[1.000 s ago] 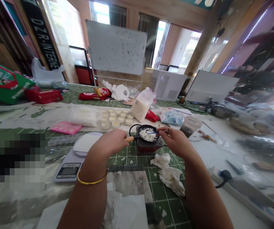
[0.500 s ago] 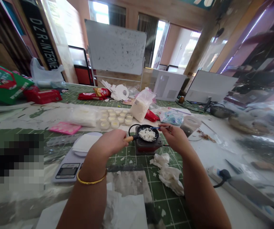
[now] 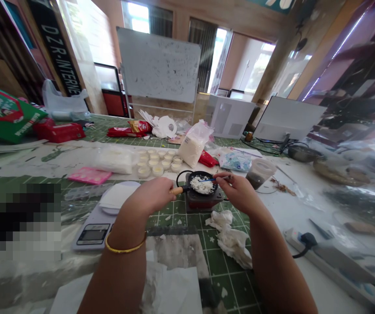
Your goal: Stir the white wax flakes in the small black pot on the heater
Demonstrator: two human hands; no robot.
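My left hand [image 3: 157,194] is closed around the wooden handle of a small black frying pan [image 3: 192,188]. The pan rests on a small dark hot plate [image 3: 201,203]. White chunks or flakes [image 3: 203,186] fill much of the pan; what they are I cannot tell. Between the fingertips of my right hand [image 3: 236,191] is a thin blue stick [image 3: 209,179], its far end over the white pieces in the pan. Crumpled tissue [image 3: 231,237] lies on the mat near my right forearm.
Left of the pan stands a kitchen scale [image 3: 94,234] with white sheets on it. Behind are several small cups [image 3: 157,170], a bag of white grains [image 3: 194,146] and a pink mold [image 3: 89,175]. At right are a plastic cup [image 3: 259,172] and a power strip [image 3: 331,257].
My right hand has shifted slightly left, carrying the stick's tip further over the white pieces. My left hand and the pan have stayed put.
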